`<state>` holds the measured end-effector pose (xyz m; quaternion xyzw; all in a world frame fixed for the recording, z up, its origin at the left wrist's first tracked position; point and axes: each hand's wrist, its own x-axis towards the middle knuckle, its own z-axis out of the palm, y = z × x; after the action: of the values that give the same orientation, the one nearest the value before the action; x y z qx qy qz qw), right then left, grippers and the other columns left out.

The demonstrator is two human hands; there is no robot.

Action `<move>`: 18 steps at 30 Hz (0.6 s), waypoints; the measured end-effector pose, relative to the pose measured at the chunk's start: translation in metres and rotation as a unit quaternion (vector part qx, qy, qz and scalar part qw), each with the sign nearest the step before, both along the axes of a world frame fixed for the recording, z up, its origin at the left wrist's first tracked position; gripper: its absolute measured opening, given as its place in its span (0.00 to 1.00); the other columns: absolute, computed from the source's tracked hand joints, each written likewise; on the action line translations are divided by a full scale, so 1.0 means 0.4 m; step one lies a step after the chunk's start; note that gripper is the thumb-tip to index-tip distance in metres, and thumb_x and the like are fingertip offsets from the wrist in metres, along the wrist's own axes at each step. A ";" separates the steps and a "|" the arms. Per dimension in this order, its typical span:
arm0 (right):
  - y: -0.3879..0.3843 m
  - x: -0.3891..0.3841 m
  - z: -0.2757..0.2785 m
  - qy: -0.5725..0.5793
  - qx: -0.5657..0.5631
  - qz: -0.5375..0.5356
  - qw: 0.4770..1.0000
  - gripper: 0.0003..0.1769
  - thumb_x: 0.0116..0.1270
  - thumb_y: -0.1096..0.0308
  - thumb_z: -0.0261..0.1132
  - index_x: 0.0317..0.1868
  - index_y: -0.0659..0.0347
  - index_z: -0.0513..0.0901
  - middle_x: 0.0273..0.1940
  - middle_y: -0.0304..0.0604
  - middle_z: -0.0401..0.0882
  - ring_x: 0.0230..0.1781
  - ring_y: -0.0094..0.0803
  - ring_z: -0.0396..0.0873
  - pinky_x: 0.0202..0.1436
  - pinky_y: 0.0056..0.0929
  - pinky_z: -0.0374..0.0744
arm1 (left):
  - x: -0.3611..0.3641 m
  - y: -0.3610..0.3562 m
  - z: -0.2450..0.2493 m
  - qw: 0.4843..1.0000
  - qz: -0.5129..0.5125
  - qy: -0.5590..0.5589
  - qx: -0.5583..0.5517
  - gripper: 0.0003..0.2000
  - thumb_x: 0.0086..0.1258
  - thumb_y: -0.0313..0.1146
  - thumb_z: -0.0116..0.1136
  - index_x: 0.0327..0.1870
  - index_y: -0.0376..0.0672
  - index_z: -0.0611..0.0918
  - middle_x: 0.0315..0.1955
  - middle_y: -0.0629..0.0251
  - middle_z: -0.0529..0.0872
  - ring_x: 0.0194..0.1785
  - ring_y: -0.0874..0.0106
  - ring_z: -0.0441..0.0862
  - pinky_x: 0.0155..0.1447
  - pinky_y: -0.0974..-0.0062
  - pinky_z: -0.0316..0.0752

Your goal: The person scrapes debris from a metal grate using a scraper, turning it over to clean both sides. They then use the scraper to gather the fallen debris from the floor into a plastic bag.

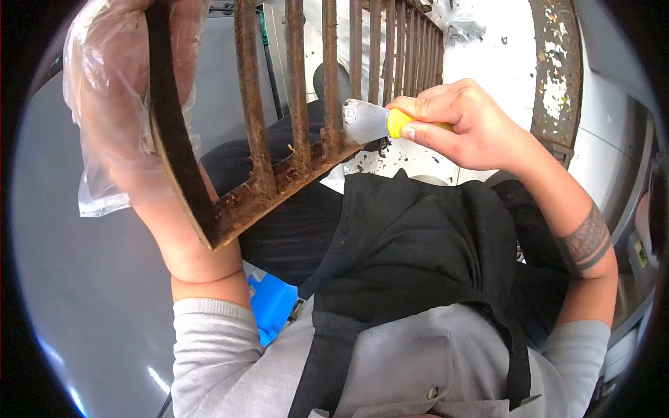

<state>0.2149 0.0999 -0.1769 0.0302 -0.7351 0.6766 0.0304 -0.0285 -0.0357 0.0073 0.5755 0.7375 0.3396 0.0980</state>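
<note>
A rusty brown metal grate (pixel 261 160) with parallel bars stands tilted over the lap, its near corner low at the left. My left hand (pixel 129 104), inside a clear plastic bag (pixel 104 188), is at the grate's left edge bar; its fingers are blurred behind plastic and metal. My right hand (pixel 463 125) is bare and wrapped round the yellow handle of a scraper (pixel 366 122). The scraper's wide metal blade points left and meets the grate's lower rail beside a bar. Brown residue clings to the rail and the bar bases.
Dark flakes lie on the white floor (pixel 481 70) beyond the grate. A dark strip with peeling white patches (pixel 557 70) is at the upper right. A grey panel (pixel 90 279) fills the left side. Something blue (pixel 272 303) sits beside the left elbow.
</note>
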 end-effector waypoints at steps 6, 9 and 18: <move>-0.025 0.001 -0.035 0.058 -0.016 -0.028 0.998 0.14 0.70 0.73 0.70 0.54 0.68 0.88 0.32 0.49 0.86 0.31 0.38 0.85 0.39 0.34 0.81 | 0.004 0.021 -0.003 0.999 -0.031 0.037 0.016 0.36 0.74 0.62 0.60 0.43 0.23 0.81 0.41 0.51 0.82 0.42 0.70 0.83 0.61 0.66 0.85; -0.017 0.004 -0.025 0.048 -0.017 -0.022 0.998 0.14 0.70 0.72 0.70 0.54 0.67 0.88 0.32 0.49 0.86 0.31 0.38 0.85 0.39 0.34 0.81 | -0.004 0.041 -0.012 0.972 -0.049 0.230 0.023 0.30 0.78 0.54 0.58 0.42 0.23 0.81 0.40 0.52 0.81 0.41 0.70 0.82 0.60 0.65 0.85; -0.003 -0.014 -0.048 0.062 -0.027 0.003 0.998 0.14 0.71 0.69 0.71 0.53 0.66 0.89 0.35 0.49 0.87 0.34 0.37 0.85 0.41 0.33 0.81 | 0.069 0.089 0.015 0.995 -0.081 -0.016 0.056 0.07 0.70 0.26 0.54 0.38 0.29 0.79 0.47 0.50 0.83 0.48 0.69 0.81 0.57 0.74 0.78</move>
<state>0.2094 0.0985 -0.1962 0.0734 -0.7133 0.6930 0.0749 -0.0009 0.0000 0.0133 0.6325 0.6669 0.3799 0.1045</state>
